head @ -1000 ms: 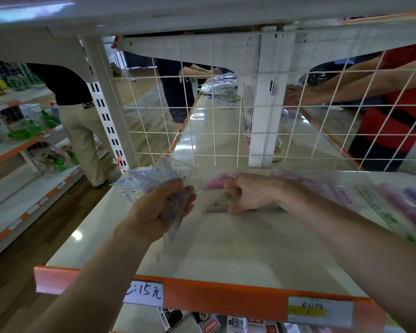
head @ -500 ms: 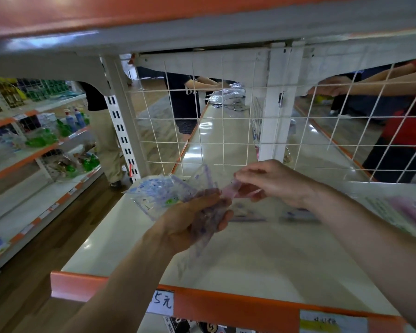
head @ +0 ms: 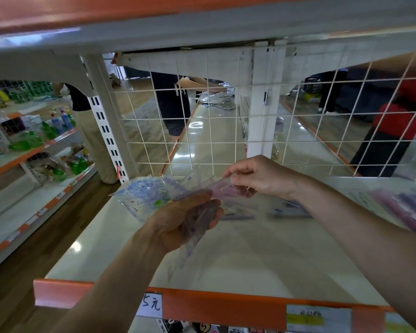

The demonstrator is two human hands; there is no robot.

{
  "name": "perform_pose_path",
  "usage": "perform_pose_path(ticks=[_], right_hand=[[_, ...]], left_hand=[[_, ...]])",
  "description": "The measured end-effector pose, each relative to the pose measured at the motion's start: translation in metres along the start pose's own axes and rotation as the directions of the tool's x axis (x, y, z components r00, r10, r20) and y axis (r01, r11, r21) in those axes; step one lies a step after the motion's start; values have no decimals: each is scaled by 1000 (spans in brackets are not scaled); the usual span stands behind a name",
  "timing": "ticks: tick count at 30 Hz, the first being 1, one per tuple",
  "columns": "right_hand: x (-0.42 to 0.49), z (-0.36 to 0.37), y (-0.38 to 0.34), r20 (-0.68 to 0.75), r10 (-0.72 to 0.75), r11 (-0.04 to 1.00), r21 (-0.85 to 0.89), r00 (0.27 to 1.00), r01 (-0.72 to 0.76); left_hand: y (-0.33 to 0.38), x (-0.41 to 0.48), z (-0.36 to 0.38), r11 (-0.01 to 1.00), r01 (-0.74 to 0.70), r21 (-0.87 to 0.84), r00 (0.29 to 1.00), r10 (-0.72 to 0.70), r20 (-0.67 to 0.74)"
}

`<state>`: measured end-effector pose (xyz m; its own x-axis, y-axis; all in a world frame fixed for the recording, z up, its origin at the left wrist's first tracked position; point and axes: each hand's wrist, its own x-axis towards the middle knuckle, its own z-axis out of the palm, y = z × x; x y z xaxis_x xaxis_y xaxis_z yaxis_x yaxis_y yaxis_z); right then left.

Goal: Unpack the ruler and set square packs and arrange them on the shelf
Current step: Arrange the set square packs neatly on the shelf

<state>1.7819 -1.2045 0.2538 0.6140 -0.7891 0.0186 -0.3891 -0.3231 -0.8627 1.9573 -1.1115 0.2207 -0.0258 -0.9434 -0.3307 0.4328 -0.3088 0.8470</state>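
Note:
My left hand (head: 178,222) grips a fanned bundle of clear ruler and set square packs (head: 144,198) with blue and purple print, held above the cream shelf (head: 250,260). My right hand (head: 257,176) pinches the top end of a pink pack (head: 228,189) that sticks out of the bundle. One pack (head: 286,210) lies flat on the shelf just behind my hands. More purple and pink packs (head: 404,207) lie in a row at the shelf's right end.
A white wire grid (head: 202,131) and a white post (head: 262,111) close the shelf's back. The upper shelf (head: 202,27) hangs low overhead. An orange price strip (head: 226,306) edges the front. People stand beyond the grid and in the left aisle.
My right hand left a pack lying on the shelf, rose to the bundle and took hold of a pink pack. The view has tilted upward.

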Motion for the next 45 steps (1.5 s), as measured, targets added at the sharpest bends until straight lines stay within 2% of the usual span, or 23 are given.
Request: perform_pose_path(ticks=[3, 8, 12, 17, 27, 28, 29, 30, 31, 32, 33, 34, 35, 36, 38, 41, 42, 43, 44, 45], right_hand=[[1, 1, -1, 12, -2, 999, -48, 1000, 3], [2, 1, -2, -34, 4, 1000, -30, 999, -5], [-3, 12, -3, -10, -28, 975, -220, 1000, 25], [-3, 23, -5, -79, -161, 863, -494, 984, 102], [1, 32, -8, -78, -261, 678, -724, 962, 125], [2, 30, -7, -99, -242, 718, -688, 965, 109], [2, 28, -6, -117, -188, 818, -568, 975, 89], [1, 24, -7, -114, -107, 940, -336, 988, 63], [-1, 18, -6, -64, -25, 1000, 1, 998, 25], [-4, 13, -5, 41, 22, 936, 349, 999, -34], [-7, 8, -3, 163, -1, 789, 607, 987, -99], [-11, 5, 1, 256, -78, 638, 756, 964, -149], [-13, 2, 6, 320, -179, 523, 832, 930, -186], [-14, 1, 9, 359, -280, 454, 866, 890, -207], [-14, 0, 12, 391, -393, 422, 881, 832, -214], [-14, -1, 14, 406, -397, 416, 879, 824, -232], [-14, -2, 13, 406, -349, 455, 861, 844, -226], [-13, -4, 12, 390, -250, 559, 805, 886, -197], [-11, -7, 12, 348, -122, 712, 684, 930, -162], [-9, -8, 12, 286, -11, 863, 487, 958, -136]], left_hand=[[0, 0, 0, 1000, 4, -19, 1000, -5, -27], [3, -1, 0, 995, -64, -79, 995, 57, -80], [4, -2, -2, 988, -83, -128, 991, 69, -110], [4, -4, 1, 982, -84, -169, 991, 65, -113], [4, -8, 1, 991, -84, -102, 991, 73, -112], [4, -8, 1, 991, -83, -105, 992, 72, -99], [4, -8, 0, 991, -80, -111, 993, 70, -92], [4, -8, -1, 990, -77, -117, 993, 66, -93], [4, -8, -3, 989, -74, -126, 993, 62, -98], [5, -8, -4, 988, -70, -140, 993, 56, -100], [5, -8, -5, 985, -65, -159, 994, 50, -99], [5, -8, -7, 983, -61, -175, 994, 44, -96], [5, -7, -8, 981, -55, -186, 995, 38, -96], [5, -6, -8, 980, -49, -191, 995, 31, -97], [4, -5, -8, 981, -39, -192, 995, 20, -102], [4, -3, -4, 982, -45, -182, 993, 24, -116], [5, -3, -3, 983, -47, -176, 992, 26, -121], [5, -2, -3, 984, -49, -169, 992, 28, -124], [5, -2, -4, 985, -51, -164, 992, 30, -126], [6, -1, -7, 986, -53, -159, 991, 31, -133]])
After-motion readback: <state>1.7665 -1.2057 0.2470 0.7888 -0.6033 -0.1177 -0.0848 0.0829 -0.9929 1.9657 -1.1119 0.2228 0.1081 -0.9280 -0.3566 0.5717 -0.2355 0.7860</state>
